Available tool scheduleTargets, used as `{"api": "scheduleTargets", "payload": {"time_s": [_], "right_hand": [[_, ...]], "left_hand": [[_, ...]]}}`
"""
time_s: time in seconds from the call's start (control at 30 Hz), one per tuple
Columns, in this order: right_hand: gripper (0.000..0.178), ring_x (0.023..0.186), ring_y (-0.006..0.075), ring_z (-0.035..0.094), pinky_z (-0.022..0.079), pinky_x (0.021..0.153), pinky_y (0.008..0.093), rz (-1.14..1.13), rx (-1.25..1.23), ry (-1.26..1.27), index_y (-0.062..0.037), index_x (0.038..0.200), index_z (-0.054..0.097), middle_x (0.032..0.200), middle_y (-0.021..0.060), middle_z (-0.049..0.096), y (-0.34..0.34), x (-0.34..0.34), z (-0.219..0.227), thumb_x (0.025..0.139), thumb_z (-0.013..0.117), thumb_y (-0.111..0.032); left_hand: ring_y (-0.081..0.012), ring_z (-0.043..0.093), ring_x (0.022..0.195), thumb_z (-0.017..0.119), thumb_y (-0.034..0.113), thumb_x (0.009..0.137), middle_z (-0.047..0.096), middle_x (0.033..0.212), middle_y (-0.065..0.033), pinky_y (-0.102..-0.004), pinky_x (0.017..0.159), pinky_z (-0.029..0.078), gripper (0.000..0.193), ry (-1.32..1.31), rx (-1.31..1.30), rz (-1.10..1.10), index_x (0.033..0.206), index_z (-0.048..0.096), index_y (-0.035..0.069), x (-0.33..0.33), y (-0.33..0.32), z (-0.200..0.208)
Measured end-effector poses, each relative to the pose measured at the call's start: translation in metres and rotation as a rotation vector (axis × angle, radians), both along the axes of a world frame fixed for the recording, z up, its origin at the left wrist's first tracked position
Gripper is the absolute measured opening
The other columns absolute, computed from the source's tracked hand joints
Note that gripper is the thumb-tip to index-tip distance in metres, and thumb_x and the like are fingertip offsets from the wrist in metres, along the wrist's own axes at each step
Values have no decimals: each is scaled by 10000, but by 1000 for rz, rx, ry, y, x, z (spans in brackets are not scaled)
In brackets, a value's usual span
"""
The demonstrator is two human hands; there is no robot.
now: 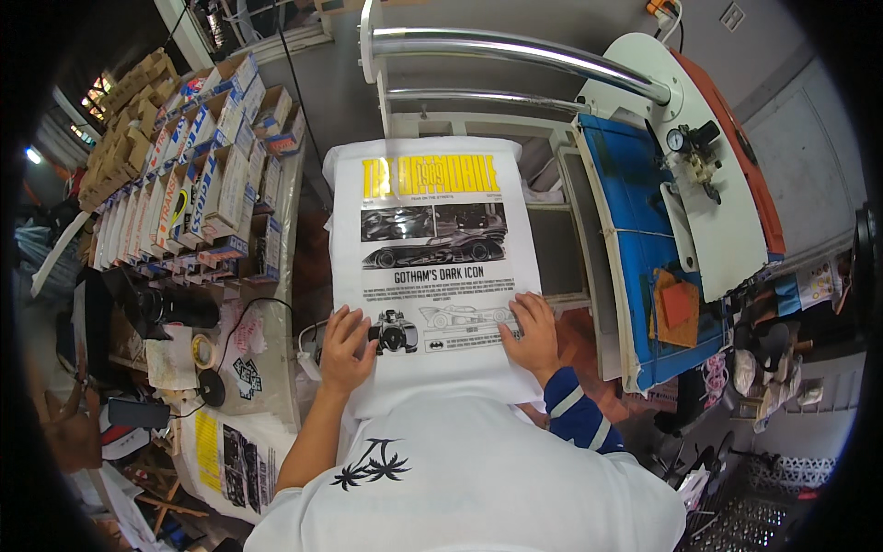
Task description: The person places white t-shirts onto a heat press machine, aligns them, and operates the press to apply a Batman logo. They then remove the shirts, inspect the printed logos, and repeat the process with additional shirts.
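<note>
A white cloth (441,375), which looks like a T-shirt, lies spread flat in front of me. It carries a large print (432,255) with a yellow heading, black car pictures and lines of small text. My left hand (346,350) rests on the lower left edge of the print, fingers stretched out and slightly apart. On the opposite side my right hand (531,335) lies with its fingers extended on the lower right edge of the print. Neither hand grips anything that I can see. The support under the cloth is mostly hidden.
Right of the cloth stands a machine with a blue slab (618,221), a pressure gauge (678,140) and an orange pad (681,305). Chrome tubes (524,60) cross behind. At left are stacked boxes (198,184), a tape roll (204,350), a phone (138,413) and another printed cloth (207,451).
</note>
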State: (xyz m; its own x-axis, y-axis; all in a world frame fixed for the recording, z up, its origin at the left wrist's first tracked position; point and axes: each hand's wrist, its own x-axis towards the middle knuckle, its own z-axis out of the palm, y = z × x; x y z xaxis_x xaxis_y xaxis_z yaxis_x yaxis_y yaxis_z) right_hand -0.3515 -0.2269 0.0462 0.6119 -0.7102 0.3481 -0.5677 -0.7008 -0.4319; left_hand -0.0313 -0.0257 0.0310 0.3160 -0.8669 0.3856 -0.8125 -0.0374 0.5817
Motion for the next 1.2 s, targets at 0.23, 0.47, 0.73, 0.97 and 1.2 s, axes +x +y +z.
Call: {"api": "scheduleTargets", "payload": {"time_s": [0.23, 0.47, 0.73, 0.97, 1.2], "right_hand": [[261, 1165, 383, 549, 428, 1021, 496, -29, 31, -58, -27, 1013, 675, 1188, 165, 627, -13, 3, 0, 801, 748, -159], [158, 945, 299, 669, 527, 849, 378, -297, 19, -337, -12, 1000, 692, 1032, 138, 693, -177, 53, -35, 868, 704, -98], [405, 988, 249, 685, 552, 861, 381, -335, 1535, -932, 18, 1244, 629, 1105, 116, 706, -304, 113, -72, 982, 608, -290], [403, 962, 280, 685, 563, 849, 429, -483, 1451, -1022, 16, 1247, 606, 1100, 144, 691, -347, 115, -68, 915, 679, -202], [310, 859, 265, 700, 572, 693, 438, -557, 1328, -969, 10, 1108, 672, 1013, 125, 705, -339, 119, -28, 856, 752, -153]], "left_hand": [[-359, 486, 1281, 750, 148, 742, 618, 1223, -118, -564, 1152, 267, 303, -57, 166, 51, 1035, 714, 79, -4, -8, 25], [-346, 523, 1181, 748, 178, 758, 629, 1133, -119, -487, 1063, 360, 174, -76, -53, 264, 907, 721, 93, 101, -122, 8], [-239, 661, 1038, 489, 466, 1041, 681, 1177, -114, -409, 897, 536, 496, 1662, 207, 341, 1247, 641, 41, 200, -238, -60], [-303, 658, 1104, 569, 288, 1022, 656, 1241, -177, -444, 979, 538, 414, 1647, -24, 337, 1289, 580, -29, 235, -263, -82], [-269, 631, 1128, 623, 180, 986, 663, 1181, -134, -418, 1000, 512, 319, 1583, -164, 366, 1244, 600, -7, 251, -246, -68]]}}
